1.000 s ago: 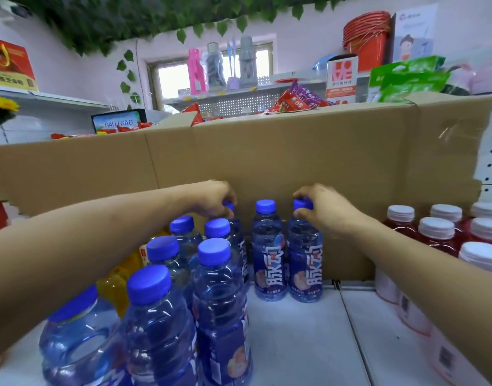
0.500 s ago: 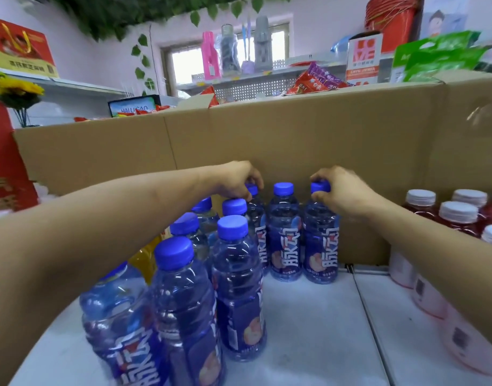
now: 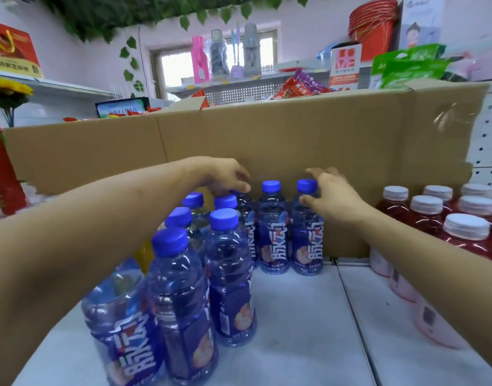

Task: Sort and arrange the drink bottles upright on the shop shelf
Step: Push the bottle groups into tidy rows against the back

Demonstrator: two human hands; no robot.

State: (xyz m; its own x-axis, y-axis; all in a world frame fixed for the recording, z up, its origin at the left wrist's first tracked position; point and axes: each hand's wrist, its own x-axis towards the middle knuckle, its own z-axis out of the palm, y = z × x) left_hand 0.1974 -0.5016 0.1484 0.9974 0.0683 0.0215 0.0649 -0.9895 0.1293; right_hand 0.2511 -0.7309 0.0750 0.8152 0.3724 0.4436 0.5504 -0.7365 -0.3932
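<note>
At 7 o'clock, nearest me, the blue bottles (image 3: 180, 302) stand upright and packed together. They are clear blue plastic with blue caps and dark labels bearing white characters and a peach-coloured picture. A yellow bottle (image 3: 144, 254) shows behind them at 9 o'clock.

From 6 to 5 o'clock I see an open strip of white shelf (image 3: 295, 344), crossed front to back by a seam (image 3: 350, 316). Past the seam, at 3 o'clock, red bottles (image 3: 426, 218) with white caps stand in rows.

At 12 o'clock three more blue bottles line up against the cardboard (image 3: 295, 140), which closes off the back edge. My left hand (image 3: 225, 176) curls its fingers down over the leftmost one, hiding its cap, and I cannot tell whether it pinches. My right hand (image 3: 328, 193) is spread wide just beside the end bottle (image 3: 306, 235). Its fingers are above the cap and its thumb is at the neck, holding nothing. The middle bottle (image 3: 272, 229) stands between the two hands.
</note>
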